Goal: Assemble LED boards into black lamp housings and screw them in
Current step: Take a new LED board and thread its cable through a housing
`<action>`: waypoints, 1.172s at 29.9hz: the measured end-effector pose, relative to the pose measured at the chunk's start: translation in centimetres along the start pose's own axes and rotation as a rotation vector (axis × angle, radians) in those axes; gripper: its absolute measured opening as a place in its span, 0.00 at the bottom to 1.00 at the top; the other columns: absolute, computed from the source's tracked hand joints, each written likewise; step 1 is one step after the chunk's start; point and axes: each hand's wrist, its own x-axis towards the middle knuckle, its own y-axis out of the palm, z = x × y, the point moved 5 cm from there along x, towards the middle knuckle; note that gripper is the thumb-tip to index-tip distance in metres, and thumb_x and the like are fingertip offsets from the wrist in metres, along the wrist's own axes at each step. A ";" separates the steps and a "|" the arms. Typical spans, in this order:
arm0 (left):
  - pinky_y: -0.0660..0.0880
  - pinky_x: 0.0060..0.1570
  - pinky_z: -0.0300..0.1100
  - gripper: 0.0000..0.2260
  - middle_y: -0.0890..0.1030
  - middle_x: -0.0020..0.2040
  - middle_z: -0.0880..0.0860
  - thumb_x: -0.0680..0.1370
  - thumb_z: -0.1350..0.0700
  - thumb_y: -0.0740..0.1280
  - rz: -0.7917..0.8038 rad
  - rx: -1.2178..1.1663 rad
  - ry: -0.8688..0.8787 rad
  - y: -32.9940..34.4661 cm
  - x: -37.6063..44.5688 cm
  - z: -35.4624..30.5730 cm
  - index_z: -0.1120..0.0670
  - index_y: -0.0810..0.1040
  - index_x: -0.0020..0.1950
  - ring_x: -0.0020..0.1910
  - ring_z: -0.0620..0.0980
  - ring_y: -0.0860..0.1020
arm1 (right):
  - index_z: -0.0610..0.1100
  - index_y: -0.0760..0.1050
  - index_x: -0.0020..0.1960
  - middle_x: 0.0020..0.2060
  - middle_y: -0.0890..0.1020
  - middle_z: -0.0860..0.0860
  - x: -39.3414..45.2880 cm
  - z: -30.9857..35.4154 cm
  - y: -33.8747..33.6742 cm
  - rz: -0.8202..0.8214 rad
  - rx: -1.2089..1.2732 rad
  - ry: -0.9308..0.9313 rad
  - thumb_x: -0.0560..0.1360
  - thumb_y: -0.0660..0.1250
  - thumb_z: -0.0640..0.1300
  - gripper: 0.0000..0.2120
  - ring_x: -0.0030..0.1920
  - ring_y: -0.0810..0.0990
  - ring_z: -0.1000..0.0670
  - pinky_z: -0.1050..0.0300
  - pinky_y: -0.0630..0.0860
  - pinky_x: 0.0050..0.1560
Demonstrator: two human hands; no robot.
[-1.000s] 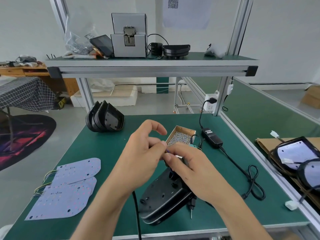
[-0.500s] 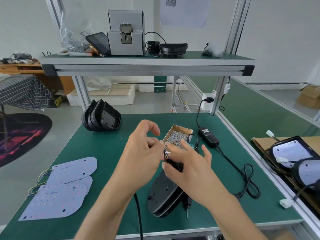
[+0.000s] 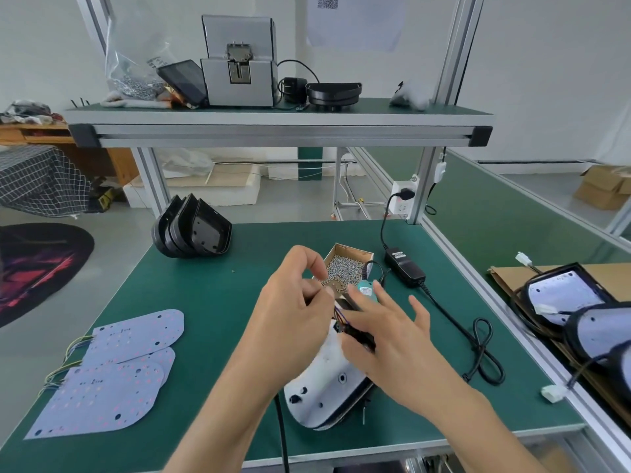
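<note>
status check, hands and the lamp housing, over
Left hand pinching wires. Right hand open, fingers on lamp housing, LED board face up. Screw box close behind.

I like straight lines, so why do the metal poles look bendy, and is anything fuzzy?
Head view: the wide-angle lens bows the frame posts toward the picture's edges; soft, even light, with only faint shadows; the left hand and right hand look slightly smeared, while the box of screws stays fairly sharp.

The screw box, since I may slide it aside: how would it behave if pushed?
The screw box is open-topped cardboard, so it would probably slide on the mat and flex if squeezed. Its heap of loose screws likely makes it heavy for its size, and tipping it could spill them.
</note>
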 end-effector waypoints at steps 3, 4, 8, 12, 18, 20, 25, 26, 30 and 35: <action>0.60 0.25 0.34 0.14 0.67 0.25 0.46 0.82 0.64 0.60 0.005 0.089 -0.004 0.3 -0.1 0.4 0.44 0.67 0.44 0.24 0.45 0.60 | 0.72 0.71 0.69 0.83 0.53 0.66 -0.3 0.1 -1.0 0.067 0.265 -0.125 0.85 0.62 0.55 0.16 0.83 0.42 0.62 0.44 0.39 0.82; 0.60 0.25 0.34 0.14 0.69 0.26 0.47 0.82 0.63 0.60 0.008 0.094 -0.008 0.4 -0.2 0.4 0.44 0.68 0.45 0.24 0.45 0.61 | 0.72 0.71 0.70 0.81 0.56 0.68 -0.3 0.3 -1.5 0.092 0.408 -0.160 0.85 0.64 0.53 0.19 0.82 0.44 0.65 0.48 0.42 0.83; 0.59 0.23 0.33 0.12 0.70 0.25 0.47 0.82 0.65 0.60 -0.005 0.045 0.002 -0.3 -0.1 -0.3 0.47 0.68 0.47 0.23 0.43 0.60 | 0.57 0.86 0.62 0.77 0.68 0.65 0.5 0.0 -2.0 0.152 0.657 -0.111 0.84 0.67 0.40 0.15 0.80 0.55 0.67 0.52 0.50 0.84; 0.59 0.24 0.33 0.11 0.68 0.23 0.44 0.82 0.65 0.60 -0.017 0.044 0.037 -0.7 0.1 -1.0 0.48 0.68 0.47 0.22 0.43 0.60 | 0.54 0.88 0.47 0.68 0.79 0.57 0.6 0.7 -0.5 0.116 0.861 -0.057 0.77 0.74 0.38 0.11 0.74 0.69 0.61 0.52 0.59 0.79; 0.64 0.27 0.41 0.12 0.69 0.23 0.44 0.82 0.66 0.60 -0.017 0.053 0.042 -0.4 -0.5 -0.9 0.48 0.68 0.47 0.24 0.44 0.61 | 0.56 0.88 0.43 0.75 0.75 0.58 0.7 1.4 1.2 0.046 0.940 -0.005 0.68 0.67 0.43 0.13 0.81 0.60 0.57 0.42 0.51 0.83; 0.60 0.25 0.34 0.12 0.68 0.23 0.44 0.82 0.66 0.60 -0.029 0.040 0.050 -0.9 -0.5 -0.9 0.48 0.68 0.47 0.23 0.44 0.61 | 0.58 0.89 0.46 0.75 0.74 0.61 0.6 1.1 1.6 0.066 0.958 0.013 0.68 0.65 0.44 0.16 0.81 0.57 0.58 0.41 0.48 0.83; 0.60 0.23 0.33 0.13 0.68 0.23 0.44 0.82 0.66 0.60 -0.036 0.006 0.046 -0.8 -0.5 -0.9 0.47 0.68 0.47 0.22 0.44 0.60 | 0.61 0.87 0.44 0.72 0.74 0.59 0.2 1.2 1.8 0.031 0.833 0.085 0.68 0.63 0.47 0.16 0.80 0.57 0.55 0.39 0.48 0.83; 0.60 0.23 0.33 0.14 0.68 0.23 0.44 0.82 0.66 0.60 -0.034 -0.007 0.045 -0.8 -0.6 -0.9 0.47 0.67 0.46 0.22 0.44 0.60 | 0.62 0.86 0.43 0.76 0.70 0.62 0.1 1.4 1.7 0.023 0.788 0.075 0.68 0.63 0.47 0.15 0.82 0.49 0.61 0.42 0.46 0.83; 0.60 0.23 0.34 0.14 0.66 0.24 0.46 0.82 0.66 0.60 -0.033 -0.035 0.058 -0.9 -1.0 -1.0 0.47 0.67 0.46 0.23 0.44 0.59 | 0.64 0.85 0.42 0.79 0.64 0.66 -0.4 1.4 1.5 0.023 0.755 0.092 0.69 0.64 0.48 0.14 0.81 0.42 0.65 0.38 0.43 0.82; 0.59 0.23 0.34 0.14 0.66 0.25 0.48 0.82 0.67 0.60 -0.028 -0.100 0.072 -0.4 -1.0 -1.1 0.48 0.67 0.46 0.23 0.44 0.59 | 0.63 0.86 0.42 0.79 0.65 0.66 -0.6 1.2 1.2 -0.039 0.743 0.105 0.67 0.65 0.50 0.13 0.83 0.53 0.57 0.34 0.48 0.82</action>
